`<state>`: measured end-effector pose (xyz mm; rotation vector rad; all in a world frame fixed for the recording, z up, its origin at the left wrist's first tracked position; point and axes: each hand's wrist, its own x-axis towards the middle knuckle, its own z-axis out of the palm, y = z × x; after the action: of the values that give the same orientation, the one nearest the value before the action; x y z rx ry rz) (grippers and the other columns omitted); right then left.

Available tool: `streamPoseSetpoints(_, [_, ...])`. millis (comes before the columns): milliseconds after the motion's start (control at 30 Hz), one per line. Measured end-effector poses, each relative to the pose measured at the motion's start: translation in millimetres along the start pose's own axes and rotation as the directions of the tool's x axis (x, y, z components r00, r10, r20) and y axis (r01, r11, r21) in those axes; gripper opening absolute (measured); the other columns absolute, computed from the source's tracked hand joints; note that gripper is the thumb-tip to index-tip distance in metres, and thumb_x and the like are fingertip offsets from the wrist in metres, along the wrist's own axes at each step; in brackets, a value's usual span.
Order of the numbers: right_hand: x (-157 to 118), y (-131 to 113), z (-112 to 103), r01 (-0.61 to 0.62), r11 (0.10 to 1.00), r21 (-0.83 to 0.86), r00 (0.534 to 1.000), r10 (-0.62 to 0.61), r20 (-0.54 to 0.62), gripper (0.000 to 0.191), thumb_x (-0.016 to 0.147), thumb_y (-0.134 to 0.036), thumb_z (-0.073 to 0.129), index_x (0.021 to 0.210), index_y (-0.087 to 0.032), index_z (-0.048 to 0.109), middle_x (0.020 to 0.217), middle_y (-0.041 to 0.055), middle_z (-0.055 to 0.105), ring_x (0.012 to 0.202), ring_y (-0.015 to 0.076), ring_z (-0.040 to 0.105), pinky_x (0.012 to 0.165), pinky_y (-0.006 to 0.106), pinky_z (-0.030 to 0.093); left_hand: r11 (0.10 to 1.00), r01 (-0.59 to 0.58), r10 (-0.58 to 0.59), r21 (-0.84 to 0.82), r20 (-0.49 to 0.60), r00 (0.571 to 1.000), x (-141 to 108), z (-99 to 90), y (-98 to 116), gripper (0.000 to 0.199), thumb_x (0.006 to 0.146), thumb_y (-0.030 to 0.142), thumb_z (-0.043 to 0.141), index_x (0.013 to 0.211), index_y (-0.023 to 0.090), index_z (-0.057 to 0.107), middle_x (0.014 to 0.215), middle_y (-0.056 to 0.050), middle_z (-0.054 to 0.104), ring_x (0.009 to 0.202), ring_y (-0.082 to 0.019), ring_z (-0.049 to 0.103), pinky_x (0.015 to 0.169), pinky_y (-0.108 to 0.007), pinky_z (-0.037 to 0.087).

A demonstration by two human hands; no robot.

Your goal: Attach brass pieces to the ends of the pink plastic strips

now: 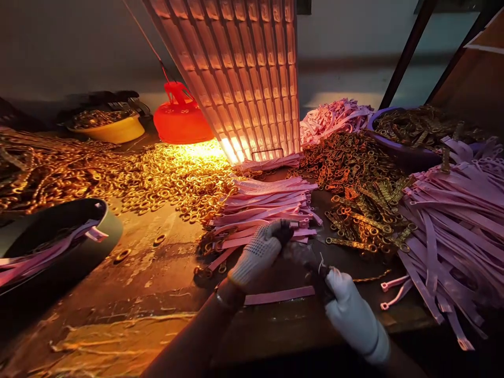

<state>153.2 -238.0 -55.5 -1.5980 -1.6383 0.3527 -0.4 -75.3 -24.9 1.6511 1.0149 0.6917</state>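
My left hand point(258, 254), in a white dotted glove with dark fingertips, reaches over a stack of pink straps point(268, 202). Its fingers are closed at the end of one strap. My right hand point(350, 307) wears a white glove with dark finger ends and is closed, a loose white thread sticking up beside its fingers. What it holds is hidden and blurred. Between the hands lies a grey smear I cannot make out. A single pink strap point(279, 295) lies flat below them on the table. Brass-coloured link pieces point(362, 220) are heaped beyond my right hand.
A red lamp point(181, 118) lights a heap of golden rings point(169, 176). A ribbed clear panel point(252, 79) leans behind the stack. A dark green bin point(112, 226) stands left, a yellow bowl point(112, 131) behind. More pink straps point(452, 220) and a purple basin point(388, 142) are right.
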Motion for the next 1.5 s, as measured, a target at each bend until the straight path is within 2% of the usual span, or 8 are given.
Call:
streamPoseSetpoints(133, [16.3,-6.8,-2.0,0.048,0.997,0.06,0.987,-0.057,0.15,0.042,0.081,-0.007,0.045,0.115,-0.02,0.066,0.105,0.0079,0.074,0.095,0.0205,0.069,0.082,0.028,0.052,0.879,0.346,-0.307,-0.328,0.164,0.937,-68.3,4.8,-11.9,0.037,0.091,0.053,0.058,0.085,0.017,0.063,0.053,0.003,0.052,0.042,-0.009,0.04,0.041,-0.02,0.031])
streamPoseSetpoints(333, [22.5,-29.4,9.9,0.152,0.86,-0.487,0.906,0.076,0.417,0.016,0.077,-0.008,0.053,0.085,-0.016,0.065,0.08,0.0094,0.07,0.071,0.0234,0.066,0.061,0.031,0.041,0.835,0.455,-0.428,-0.31,0.156,0.89,-99.0,16.0,-17.7,0.044,0.089,0.058,0.056,0.069,0.019,0.052,0.05,0.003,0.048,0.039,-0.009,0.038,0.037,-0.02,0.027])
streamPoseSetpoints(600, [13.5,-30.5,17.9,0.282,0.679,-0.677,0.928,-0.014,0.373,0.02,0.087,-0.007,0.047,0.082,-0.017,0.063,0.072,0.0087,0.067,0.061,0.0224,0.063,0.053,0.033,0.032,0.995,0.021,-0.036,0.102,0.14,0.99,-98.5,11.1,-21.2,0.035,0.095,0.045,0.053,0.078,0.016,0.063,0.079,-0.004,0.067,0.071,-0.015,0.054,0.068,-0.026,0.045])
streamPoseSetpoints(733, [2.0,-12.3,29.7,0.316,0.68,-0.662,0.944,-0.159,0.288,0.019,0.086,-0.007,0.05,0.095,-0.014,0.065,0.074,0.0076,0.067,0.062,0.0205,0.061,0.056,0.032,0.036,0.993,0.022,-0.052,0.112,0.276,0.96,-94.6,10.6,-37.0,0.027,0.094,0.035,0.049,0.085,0.016,0.067,0.082,-0.005,0.069,0.076,-0.019,0.058,0.074,-0.028,0.05])
streamPoseSetpoints(867, [-6.3,0.2,35.6,0.369,0.686,-0.627,0.929,-0.293,0.225,0.021,0.097,-0.013,0.044,0.097,-0.013,0.065,0.074,0.0073,0.066,0.064,0.018,0.06,0.059,0.029,0.04,0.97,0.001,-0.046,0.243,0.182,0.982,-94.0,6.7,-43.6,0.028,0.075,0.016,0.055,0.097,0.019,0.073,0.098,-0.008,0.074,0.098,-0.026,0.065,0.095,-0.036,0.05])
streamPoseSetpoints(1000, [-4.1,4.4,33.5,0.419,0.665,-0.618,0.906,-0.354,0.233,0.027,0.098,-0.01,0.039,0.104,-0.011,0.065,0.078,0.0082,0.067,0.063,0.0172,0.059,0.061,0.029,0.043,0.982,0.078,-0.13,0.17,0.316,0.94,-89.2,5.0,-38.0,0.026,0.08,0.019,0.047,0.09,0.019,0.071,0.074,-0.005,0.07,0.074,-0.022,0.066,0.074,-0.031,0.054])
streamPoseSetpoints(1300, [9.2,-6.1,27.4,0.288,0.77,-0.57,0.925,-0.069,0.374,0.028,0.094,-0.01,0.045,0.111,-0.012,0.066,0.092,0.0124,0.071,0.081,0.0216,0.068,0.074,0.03,0.051,0.98,0.114,-0.151,0.164,0.238,0.959,-90.5,15.8,-43.2,0.02,0.081,0.027,0.057,0.087,0.017,0.073,0.081,-0.006,0.071,0.079,-0.021,0.063,0.074,-0.028,0.051])
streamPoseSetpoints(1500, [22.0,-26.2,4.5,0.148,0.769,-0.622,0.825,0.251,0.507,0.017,0.086,-0.02,0.062,0.102,-0.019,0.066,0.083,0.0072,0.072,0.074,0.0228,0.071,0.062,0.027,0.048,0.997,0.077,-0.081,0.031,0.135,0.988,-103.7,19.5,-37.2,0.028,0.09,0.037,0.055,0.083,0.015,0.07,0.075,-0.004,0.068,0.07,-0.018,0.057,0.067,-0.026,0.045])
